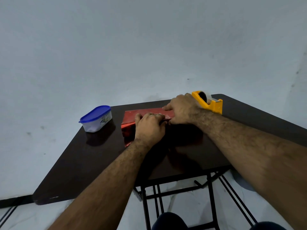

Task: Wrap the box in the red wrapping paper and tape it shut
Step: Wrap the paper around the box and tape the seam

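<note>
A flat box covered in shiny red wrapping paper [132,116] lies on the dark table [79,163], near its far edge. My left hand [150,126] rests on the near side of the box with fingers curled over a paper edge. My right hand [180,110] lies on the box's right part, fingers pointing left and pressing the paper down. Both hands hide most of the box's middle and right. A yellow tape dispenser [210,103] stands just behind my right hand.
A white plastic container with a blue lid [96,118] sits on the table left of the box. The wall rises right behind the table. Black folding legs [211,193] and my knees show below the near edge.
</note>
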### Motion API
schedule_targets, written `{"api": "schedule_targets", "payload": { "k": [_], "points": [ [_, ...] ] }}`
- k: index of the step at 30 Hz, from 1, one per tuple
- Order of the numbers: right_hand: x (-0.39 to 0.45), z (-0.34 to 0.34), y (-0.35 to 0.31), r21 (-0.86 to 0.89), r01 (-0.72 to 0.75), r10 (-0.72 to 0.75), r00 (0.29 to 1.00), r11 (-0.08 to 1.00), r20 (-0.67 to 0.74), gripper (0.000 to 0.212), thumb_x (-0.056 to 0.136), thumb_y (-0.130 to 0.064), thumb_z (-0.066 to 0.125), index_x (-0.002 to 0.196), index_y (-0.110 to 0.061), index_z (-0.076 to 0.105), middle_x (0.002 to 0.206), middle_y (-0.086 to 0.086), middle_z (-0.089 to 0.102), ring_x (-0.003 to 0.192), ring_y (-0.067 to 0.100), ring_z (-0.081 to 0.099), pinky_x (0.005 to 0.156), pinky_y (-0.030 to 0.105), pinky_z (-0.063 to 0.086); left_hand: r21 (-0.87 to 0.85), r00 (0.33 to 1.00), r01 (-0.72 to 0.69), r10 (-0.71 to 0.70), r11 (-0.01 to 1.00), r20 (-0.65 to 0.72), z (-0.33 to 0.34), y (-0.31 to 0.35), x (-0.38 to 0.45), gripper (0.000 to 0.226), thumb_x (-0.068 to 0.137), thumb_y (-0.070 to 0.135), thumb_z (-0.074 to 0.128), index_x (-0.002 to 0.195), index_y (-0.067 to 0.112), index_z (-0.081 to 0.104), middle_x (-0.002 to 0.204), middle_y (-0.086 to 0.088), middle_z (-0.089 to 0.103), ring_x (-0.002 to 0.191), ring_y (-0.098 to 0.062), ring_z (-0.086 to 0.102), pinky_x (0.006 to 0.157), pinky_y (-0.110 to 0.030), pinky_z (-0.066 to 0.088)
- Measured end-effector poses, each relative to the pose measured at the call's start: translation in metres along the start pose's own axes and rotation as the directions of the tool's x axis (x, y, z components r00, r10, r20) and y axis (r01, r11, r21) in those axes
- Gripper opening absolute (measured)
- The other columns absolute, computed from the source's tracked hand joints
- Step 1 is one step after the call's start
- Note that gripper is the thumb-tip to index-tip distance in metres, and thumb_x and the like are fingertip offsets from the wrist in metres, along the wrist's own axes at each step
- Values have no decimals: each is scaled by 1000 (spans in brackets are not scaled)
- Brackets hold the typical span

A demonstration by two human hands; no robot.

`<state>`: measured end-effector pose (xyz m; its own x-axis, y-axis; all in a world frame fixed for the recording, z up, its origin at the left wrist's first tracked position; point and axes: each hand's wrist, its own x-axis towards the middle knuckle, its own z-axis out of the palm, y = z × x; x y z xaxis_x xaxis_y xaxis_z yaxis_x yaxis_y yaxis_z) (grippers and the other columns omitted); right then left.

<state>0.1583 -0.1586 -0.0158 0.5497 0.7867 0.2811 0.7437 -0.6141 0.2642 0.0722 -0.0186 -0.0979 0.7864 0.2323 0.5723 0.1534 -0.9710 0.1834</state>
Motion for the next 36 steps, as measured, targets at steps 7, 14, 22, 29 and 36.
{"api": "schedule_targets", "payload": {
  "k": [7,14,22,29,36],
  "points": [
    [-3,14,7,335,-123,96,991,934,95,37,93,-55,59,116,-36,79,125,-10,74,115,17,65,96,36,50,-44,999,37,-37,998,14,3,-3,1,38,100,42,56,134,32,68,136,13,69,133,-12,55,120,-57,20],
    [-4,22,7,318,-100,103,995,943,9,38,96,-63,57,114,-38,80,119,-15,75,116,14,66,102,42,49,-61,999,44,-44,997,3,3,-5,0,40,100,44,57,137,33,67,137,13,68,135,-10,54,119,-57,20],
    [-8,30,8,286,-147,152,988,947,4,53,84,-70,70,127,-39,73,126,-15,73,124,14,62,106,42,45,-48,1000,20,-20,999,-7,2,-12,-4,41,97,43,65,137,35,67,141,15,66,134,-9,56,119,-53,21],
    [-18,31,-3,9,-85,85,995,996,-50,66,84,-73,65,134,-31,65,120,-4,71,115,23,59,97,42,43,20,999,-28,28,999,-15,-6,-13,-4,52,92,52,64,139,31,66,141,13,67,136,-11,55,120,-52,20],
    [-29,32,0,-182,53,-67,995,982,-68,54,107,-59,31,141,-30,60,118,-3,71,113,23,57,93,42,41,216,976,-216,204,952,74,-14,-11,-2,41,105,45,47,143,40,62,156,14,54,148,-15,41,117,-60,18]
  ]
}}
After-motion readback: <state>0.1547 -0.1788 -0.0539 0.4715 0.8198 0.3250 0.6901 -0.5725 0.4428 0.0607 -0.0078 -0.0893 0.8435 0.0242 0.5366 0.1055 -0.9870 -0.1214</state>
